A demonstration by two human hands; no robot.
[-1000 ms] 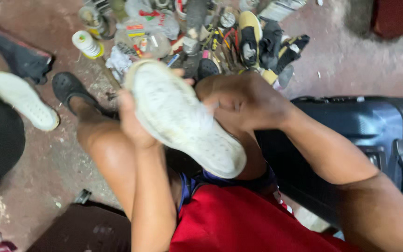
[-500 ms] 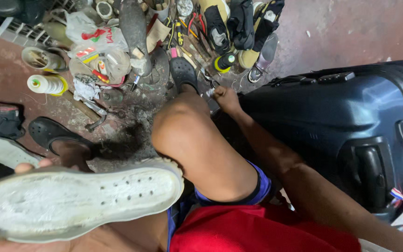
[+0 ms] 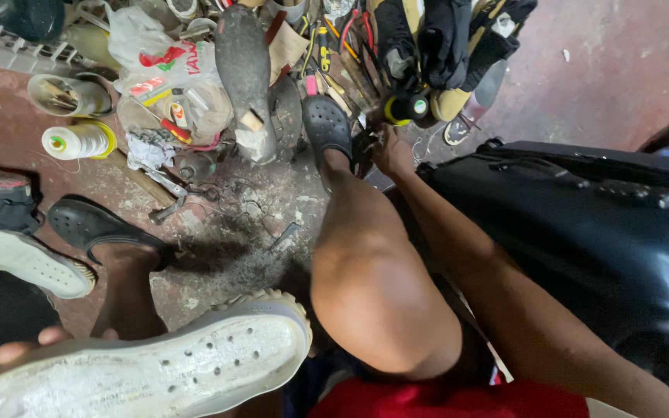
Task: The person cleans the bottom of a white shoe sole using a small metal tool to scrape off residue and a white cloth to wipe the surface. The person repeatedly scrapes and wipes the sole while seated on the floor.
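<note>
Left hand [image 3: 29, 348]: gripping the white shoe sole [image 3: 141, 371] from beneath at the lower left; only fingertips show past its edge.
White shoe sole: held tread-side up, low in the view, beside the left knee and well apart from the tool pile.
Right hand [image 3: 390, 151]: stretched out to the far side of the right foot, among the small tools [image 3: 334, 54] on the floor [image 3: 598, 70]; whether it is closed on anything cannot be told, as the fingers are hidden.
Black clog [image 3: 327, 128]: on the right foot, touching the clutter.
Suitcase [image 3: 582, 232]: dark, hard-shelled, lying just beside the right arm.
Thread spool [image 3: 79, 141]: pale, on its side, far left.
Risk, one-handed hold: the sole rests on few fingers and may tip or slide off while attention is on the reach.
Risk, blind reach: the right hand works in crowded pointed tools; a prick or a toppled container is likely.
</note>
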